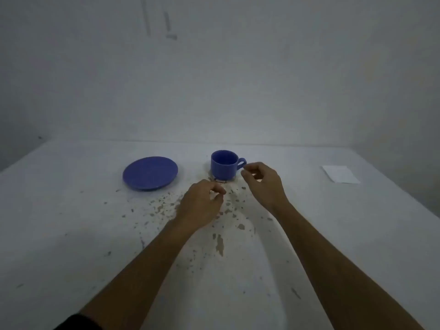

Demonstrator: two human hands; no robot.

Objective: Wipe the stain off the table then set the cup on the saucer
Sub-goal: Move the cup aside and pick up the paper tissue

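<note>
A blue cup (223,165) stands upright on the white table (71,222), its handle pointing right. A blue saucer (150,173) lies to its left, apart from it. A brownish stain (220,244) of splatters spreads over the table in front of the cup and under my hands. My right hand (262,184) hovers just right of the cup's handle, fingers loosely curled and empty. My left hand (202,206) is in front of the cup over the stain, fingers curled, holding nothing.
A white folded tissue or paper (340,173) lies flat at the far right of the table. A grey wall rises right behind the table's far edge. The table's right edge slants down at the right.
</note>
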